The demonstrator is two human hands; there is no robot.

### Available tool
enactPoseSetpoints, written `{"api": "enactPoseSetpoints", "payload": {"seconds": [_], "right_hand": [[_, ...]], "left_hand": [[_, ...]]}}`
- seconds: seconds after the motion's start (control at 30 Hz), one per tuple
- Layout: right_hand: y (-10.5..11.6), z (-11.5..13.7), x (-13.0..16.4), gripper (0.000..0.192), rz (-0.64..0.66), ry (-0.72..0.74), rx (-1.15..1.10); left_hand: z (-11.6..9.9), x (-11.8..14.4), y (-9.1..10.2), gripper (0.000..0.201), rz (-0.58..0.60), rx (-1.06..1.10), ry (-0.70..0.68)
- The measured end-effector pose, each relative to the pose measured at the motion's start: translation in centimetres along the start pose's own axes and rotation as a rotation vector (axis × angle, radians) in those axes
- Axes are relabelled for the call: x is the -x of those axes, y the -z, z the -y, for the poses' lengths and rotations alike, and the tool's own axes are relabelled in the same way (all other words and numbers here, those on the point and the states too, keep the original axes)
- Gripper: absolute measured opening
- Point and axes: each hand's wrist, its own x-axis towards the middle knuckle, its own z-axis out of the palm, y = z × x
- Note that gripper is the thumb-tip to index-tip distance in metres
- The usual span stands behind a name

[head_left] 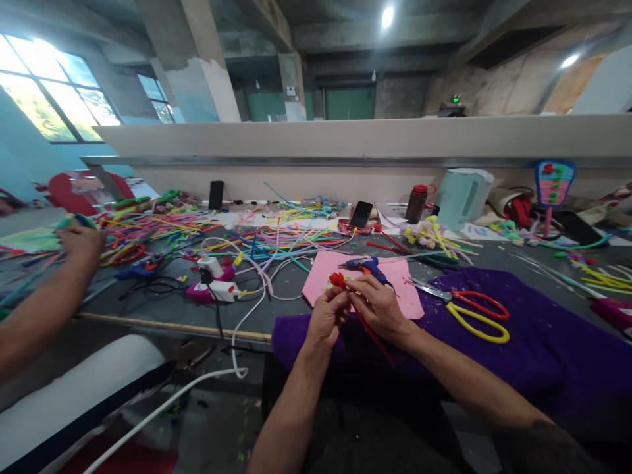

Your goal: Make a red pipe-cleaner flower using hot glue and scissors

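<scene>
A small red pipe-cleaner flower [338, 280] is pinched between the fingertips of my left hand [328, 315] and my right hand [378, 304], which meet over the table's front edge. Its red stem [374, 337] hangs down below my right hand. Beneath and behind my hands lies a pink sheet [323, 266] with small coloured scraps on it. A blue glue gun [371, 265] rests on that sheet, just beyond my right hand. To the right, scissors [478, 316] with one red and one yellow handle lie on a purple cloth [533, 349].
Many coloured pipe cleaners [168, 227] are heaped at the left. A power strip [213, 291] and a white cable [241, 329] sit left of me. At the back stand a bottle [417, 204] and a kettle [464, 197]. Another person's arm [54, 296] reaches in at far left.
</scene>
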Motion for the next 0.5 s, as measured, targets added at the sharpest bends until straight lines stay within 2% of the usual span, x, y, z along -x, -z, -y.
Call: {"api": "enactPoseSetpoints", "payload": {"seconds": [0.5], "right_hand": [[0.02, -0.08, 0.16, 0.030, 0.028, -0.012, 0.019]], "left_hand": [[0.12, 0.01, -0.09, 0.025, -0.022, -0.046, -0.018]]}}
